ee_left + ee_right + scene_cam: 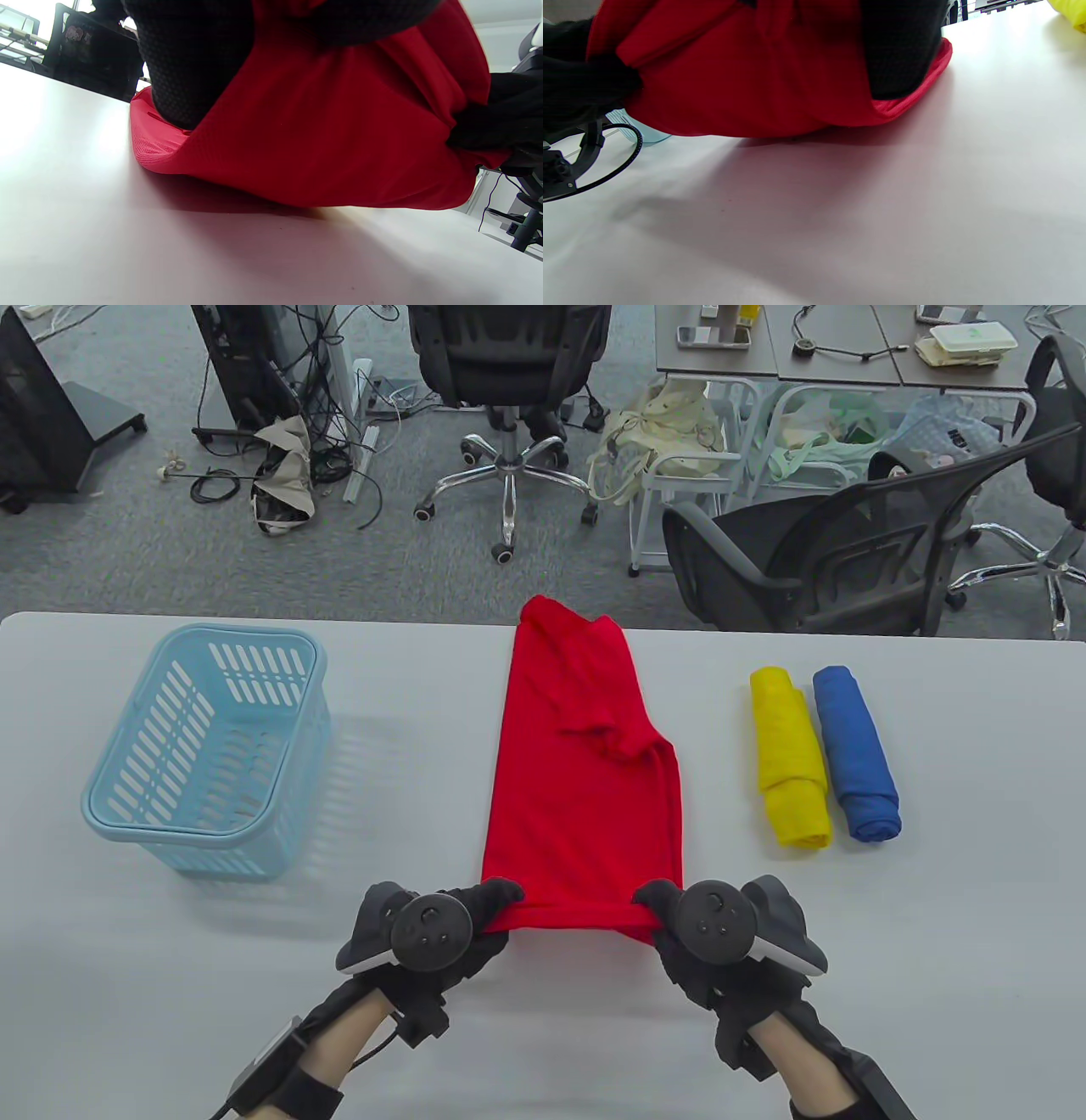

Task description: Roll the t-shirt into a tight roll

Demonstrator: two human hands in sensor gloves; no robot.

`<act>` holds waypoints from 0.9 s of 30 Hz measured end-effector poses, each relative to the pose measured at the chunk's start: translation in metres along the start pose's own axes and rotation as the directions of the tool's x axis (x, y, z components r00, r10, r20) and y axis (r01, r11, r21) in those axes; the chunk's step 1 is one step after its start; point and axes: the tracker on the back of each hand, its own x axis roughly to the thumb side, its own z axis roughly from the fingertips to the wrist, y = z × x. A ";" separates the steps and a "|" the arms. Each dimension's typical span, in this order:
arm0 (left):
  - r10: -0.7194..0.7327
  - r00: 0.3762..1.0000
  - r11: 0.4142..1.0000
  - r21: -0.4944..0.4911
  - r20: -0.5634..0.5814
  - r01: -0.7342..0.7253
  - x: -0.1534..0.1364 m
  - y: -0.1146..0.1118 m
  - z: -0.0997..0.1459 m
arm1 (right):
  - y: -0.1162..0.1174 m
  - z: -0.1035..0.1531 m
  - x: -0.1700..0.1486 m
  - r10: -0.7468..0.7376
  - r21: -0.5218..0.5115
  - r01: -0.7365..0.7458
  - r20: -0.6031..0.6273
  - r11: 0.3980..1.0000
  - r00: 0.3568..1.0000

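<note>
The red knit t-shirt [581,763], folded into a long narrow strip, is lying down the middle of the white table [933,916], its collar end at the far edge and its hem nearest the person. Only the hem is being lifted, so the roll looks barely begun.

The likeliest trouble is a slack first turn: the hem is sagging between the two grips in the wrist views, and if it is being turned over without tension the core will be loose and the whole roll will end up fat. A second risk is skew. The strip is wider on its right side where the folded sleeve is lying, so uneven advance of the two hands could be producing a cone. The folded sleeve may also be slipping out as the roll passes over it.

The left hand [458,920] is curling its fingers round the hem's left corner, pinching cloth. The right hand [679,916] is doing the same at the right corner, gathering a small bunch.

A yellow rolled t-shirt [791,759] and a blue rolled t-shirt [855,753] are lying just beside each other to the right; a pale blue slotted plastic basket [127,806] is standing to the left.
</note>
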 end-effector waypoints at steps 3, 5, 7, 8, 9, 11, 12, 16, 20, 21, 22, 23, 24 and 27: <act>0.128 0.992 0.988 -0.081 -0.025 -0.129 -0.005 -0.002 -0.001 | 0.005 -0.002 -0.007 -0.112 0.067 0.111 0.017 0.992 0.994; 0.257 0.966 0.958 -0.120 -0.041 -0.260 -0.009 -0.003 -0.001 | 0.008 -0.003 -0.011 -0.217 0.130 0.213 0.023 0.968 0.976; 0.419 0.906 0.876 -0.236 -0.061 -0.421 -0.013 -0.004 0.001 | 0.009 -0.001 -0.011 -0.308 0.182 0.294 0.049 0.938 0.950; 0.505 0.860 0.810 -0.301 -0.079 -0.503 -0.015 -0.005 0.004 | 0.008 0.001 -0.009 -0.332 0.210 0.314 0.055 0.926 0.942; 0.548 0.832 0.778 -0.313 -0.084 -0.544 -0.016 -0.005 0.005 | 0.006 0.002 -0.009 -0.344 0.222 0.324 0.061 0.920 0.937; 0.615 0.781 0.724 -0.314 -0.108 -0.614 -0.020 -0.004 0.009 | 0.002 0.003 -0.008 -0.393 0.240 0.366 0.077 0.899 0.916; 0.617 0.777 0.713 -0.328 -0.124 -0.619 -0.022 -0.003 0.010 | 0.000 0.003 -0.008 -0.426 0.250 0.395 0.080 0.884 0.901; 0.388 0.913 0.883 -0.232 -0.128 -0.408 -0.023 0.007 0.011 | 0.001 -0.002 -0.009 -0.369 0.229 0.351 0.044 0.908 0.928; 0.014 0.988 0.982 -0.183 -0.153 -0.043 -0.018 0.018 0.004 | -0.006 -0.015 -0.006 -0.176 0.169 0.178 -0.026 0.969 0.984; -0.042 0.985 0.982 -0.187 -0.167 0.010 -0.018 0.019 0.001 | -0.009 -0.018 -0.005 -0.139 0.152 0.144 -0.043 0.978 0.989; -0.099 0.977 0.980 -0.187 -0.188 0.064 -0.018 0.022 -0.002 | -0.015 -0.023 -0.003 -0.089 0.118 0.097 -0.071 0.988 0.993; -0.127 0.971 0.979 -0.184 -0.202 0.090 -0.018 0.023 -0.006 | -0.018 -0.026 -0.002 -0.058 0.095 0.066 -0.091 0.993 0.994; -0.167 0.958 0.977 -0.171 -0.233 0.129 -0.020 0.025 -0.011 | -0.024 -0.032 0.000 -0.008 0.070 0.017 -0.116 0.997 0.993; -0.238 0.931 0.967 -0.155 -0.278 0.201 -0.023 0.032 -0.025 | -0.033 -0.048 0.002 0.090 0.039 -0.084 -0.183 0.996 0.979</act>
